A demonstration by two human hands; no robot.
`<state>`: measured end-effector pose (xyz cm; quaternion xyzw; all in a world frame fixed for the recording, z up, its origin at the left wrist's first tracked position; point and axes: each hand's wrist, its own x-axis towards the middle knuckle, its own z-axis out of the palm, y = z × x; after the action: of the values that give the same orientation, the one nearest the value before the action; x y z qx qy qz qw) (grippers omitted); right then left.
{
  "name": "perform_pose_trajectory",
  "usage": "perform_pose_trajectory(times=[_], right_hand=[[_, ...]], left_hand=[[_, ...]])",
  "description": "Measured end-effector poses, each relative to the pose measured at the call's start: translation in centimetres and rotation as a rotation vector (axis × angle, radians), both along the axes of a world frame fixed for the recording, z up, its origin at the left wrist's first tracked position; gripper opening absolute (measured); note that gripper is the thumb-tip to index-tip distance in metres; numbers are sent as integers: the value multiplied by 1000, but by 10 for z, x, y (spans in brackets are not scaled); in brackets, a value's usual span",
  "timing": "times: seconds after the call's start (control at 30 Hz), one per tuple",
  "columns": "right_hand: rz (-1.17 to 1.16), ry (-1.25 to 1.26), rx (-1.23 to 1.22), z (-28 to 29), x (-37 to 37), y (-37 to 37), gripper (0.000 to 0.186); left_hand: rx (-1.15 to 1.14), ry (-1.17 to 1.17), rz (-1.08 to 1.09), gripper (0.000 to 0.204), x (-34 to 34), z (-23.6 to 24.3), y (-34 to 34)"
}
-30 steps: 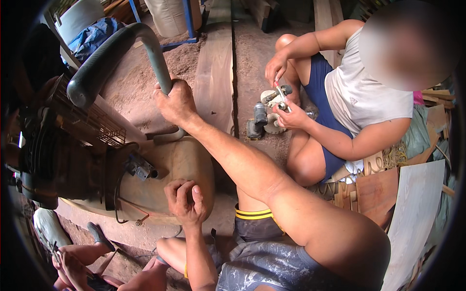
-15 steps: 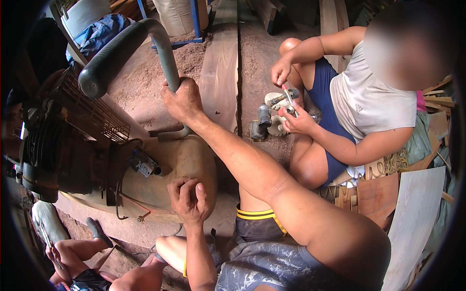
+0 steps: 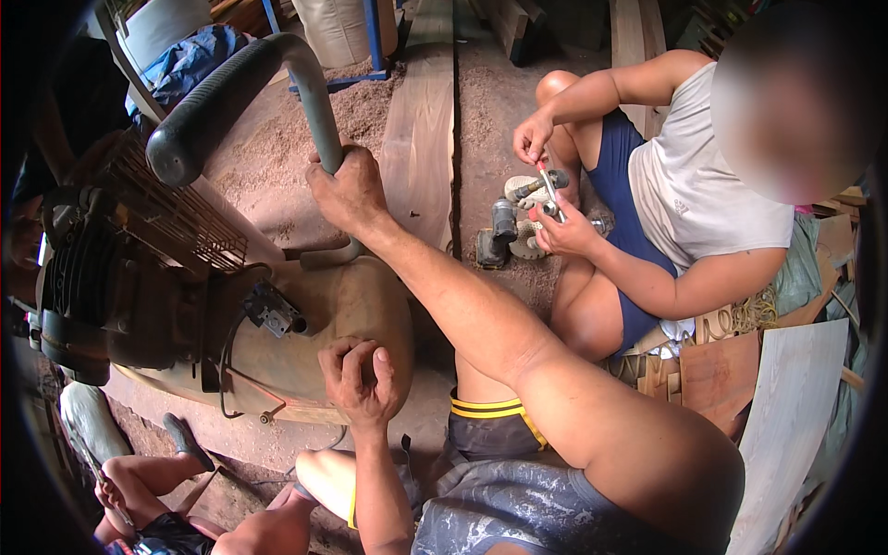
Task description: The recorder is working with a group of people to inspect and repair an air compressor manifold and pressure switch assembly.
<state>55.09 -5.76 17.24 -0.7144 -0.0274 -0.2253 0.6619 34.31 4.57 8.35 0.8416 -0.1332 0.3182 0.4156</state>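
One grip, one spare: reads as a holding step.
Right hand closed round grey curved tube, beyond the compressor tank. Left hand half-curled at the tank, nothing visible in it; contact unclear. Any tube shift likely calls for a firm grip.

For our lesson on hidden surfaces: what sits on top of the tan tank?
On the tan tank sit a dark machine unit and a small metal fitting. The tank surface beneath both is covered, and the left hand hides part of the tank.
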Motion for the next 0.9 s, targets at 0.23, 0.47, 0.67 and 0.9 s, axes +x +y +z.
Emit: perform_pose_trajectory(times=[0.23,0.47,0.67,0.9], right_hand=[[-12,9,-1,0,0,0,17],[-12,-8,22,-3,2,2,15],[-4,0,38,2,-1,1,13],[33,48,-45,1,1,-5,19]], left_hand=[[-14,2,-10,12,1,-1,0],[7,-1,-11,13,1,-1,0],[16,-3,-21,13,2,-4,2],[-35,8,-28,11,3,-8,1]])
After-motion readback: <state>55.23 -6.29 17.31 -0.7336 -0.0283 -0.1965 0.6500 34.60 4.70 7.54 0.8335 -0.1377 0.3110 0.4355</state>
